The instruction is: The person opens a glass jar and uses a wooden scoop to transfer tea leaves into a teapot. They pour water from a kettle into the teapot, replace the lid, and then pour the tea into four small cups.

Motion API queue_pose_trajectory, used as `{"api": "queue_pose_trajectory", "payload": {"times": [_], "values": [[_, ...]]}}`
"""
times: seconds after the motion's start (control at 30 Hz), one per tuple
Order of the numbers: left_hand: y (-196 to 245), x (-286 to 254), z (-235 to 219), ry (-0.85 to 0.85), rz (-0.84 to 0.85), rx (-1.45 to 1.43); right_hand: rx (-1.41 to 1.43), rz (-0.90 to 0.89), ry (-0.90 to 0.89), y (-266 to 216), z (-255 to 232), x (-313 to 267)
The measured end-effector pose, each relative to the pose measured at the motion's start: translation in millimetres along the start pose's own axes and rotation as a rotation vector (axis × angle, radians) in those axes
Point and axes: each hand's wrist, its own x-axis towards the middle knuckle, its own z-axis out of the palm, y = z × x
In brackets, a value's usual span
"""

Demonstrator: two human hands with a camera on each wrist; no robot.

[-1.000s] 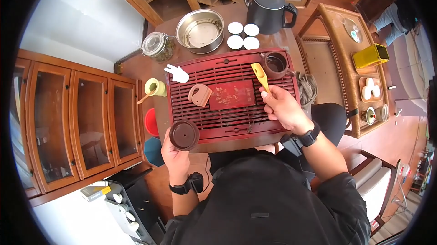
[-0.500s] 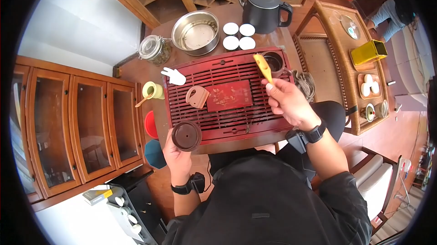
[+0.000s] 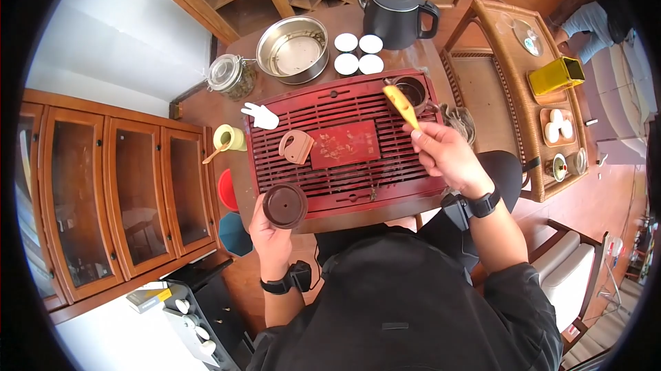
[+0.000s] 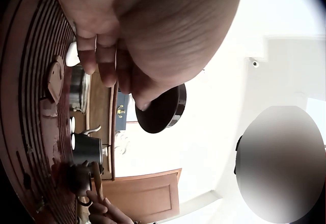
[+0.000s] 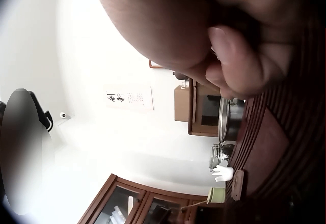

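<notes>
My left hand [image 3: 270,235] holds a dark brown teapot lid [image 3: 285,205] near the front left corner of the red slatted tea tray [image 3: 330,192]. In the left wrist view the thumb lies against the same lid [image 4: 159,113]. With my right hand [image 3: 451,155] I pinch the lower end of a yellow tea scoop [image 3: 406,109], which slants up over the tray's right side. Its tip overlaps the near left rim of the lidless brown teapot [image 3: 421,101] in the head view. A reddish-brown clay piece with a loop [image 3: 296,147] stands left of the tray's patterned panel [image 3: 344,144].
Behind the tray stand a black kettle [image 3: 396,19], several white-topped cups [image 3: 347,64], a steel bowl [image 3: 296,73] and a glass jar [image 3: 234,81]. A white hand-shaped figure [image 3: 261,116] is at the tray's left corner. Beside it sits a pale green holder [image 3: 236,138]. A wicker cart [image 3: 509,33] flanks the right side.
The right hand has moved slightly right and tilted the scoop more over toward the teapot. My left hand still holds the lid in nearly the same place; the view has shifted a little.
</notes>
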Motion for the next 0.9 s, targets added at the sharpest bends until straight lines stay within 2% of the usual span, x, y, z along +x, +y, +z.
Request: {"api": "queue_pose_trajectory", "payload": {"times": [0.07,0.3,0.4,0.6,0.73,0.9], "values": [[1.7,-0.3,0.7,-0.002,-0.005,-0.016,-0.029,0.057,-0.065,8.3,-2.3,2.2],[1.9,-1.8,-3.1,0.010,-0.014,-0.012,-0.036,0.076,-0.009,11.3,-9.3,10.2],[0.0,-2.6,-4.7,0.013,-0.026,-0.029,-0.028,0.053,-0.012,6.1,-12.5,8.7],[2.4,-2.2,-0.6,0.008,-0.018,-0.040,0.127,-0.077,0.105,-3.6,-23.6,8.8],[3.2,-1.6,-0.8,0.009,-0.015,-0.038,0.112,-0.133,0.187,-8.5,-24.4,4.6],[2.6,-1.7,-0.4,0.008,-0.011,-0.026,-0.689,-0.571,0.385,9.8,-30.5,13.1]]}}
